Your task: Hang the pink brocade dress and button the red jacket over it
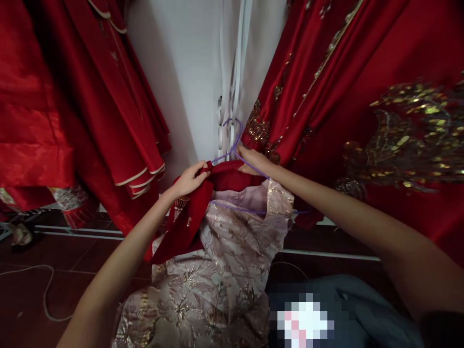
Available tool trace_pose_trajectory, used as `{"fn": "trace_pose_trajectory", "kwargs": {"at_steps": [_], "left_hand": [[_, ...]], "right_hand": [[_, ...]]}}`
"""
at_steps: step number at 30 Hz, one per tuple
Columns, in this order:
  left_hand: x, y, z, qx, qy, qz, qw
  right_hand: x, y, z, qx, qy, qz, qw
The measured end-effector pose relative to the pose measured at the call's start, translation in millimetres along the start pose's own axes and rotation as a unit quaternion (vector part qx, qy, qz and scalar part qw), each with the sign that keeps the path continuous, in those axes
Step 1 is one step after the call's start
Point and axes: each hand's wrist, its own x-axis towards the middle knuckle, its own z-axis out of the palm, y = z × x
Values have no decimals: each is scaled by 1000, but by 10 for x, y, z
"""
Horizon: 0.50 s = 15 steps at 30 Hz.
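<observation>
Red garments (97, 96) flanking purple hanger (235, 148), dress (232, 251) below; perhaps shoes (22, 235)

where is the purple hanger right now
In the head view, the purple hanger is near the middle, at the neck of the pale dress, beside the right hand, with its hook uppermost.

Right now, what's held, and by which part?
Left hand pinches the red garment by its upper edge; right hand is at the purple hanger, grip unclear.
</observation>
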Motion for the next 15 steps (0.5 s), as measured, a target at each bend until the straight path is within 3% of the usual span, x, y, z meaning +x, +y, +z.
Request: {"fn": "trace_pose_trajectory", "kwargs": {"at_steps": [8, 12, 15], "left_hand": [[11, -25, 69, 29, 3, 10, 1000], [-5, -9, 73, 45, 7, 5, 999], [-15, 14, 67, 50, -5, 2, 999]], "right_hand": [[-425, 385, -226, -167, -19, 108, 980], [-641, 767, -308, -207, -1, 120, 971], [-841, 1066, -385, -210, 1, 90, 974]]}}
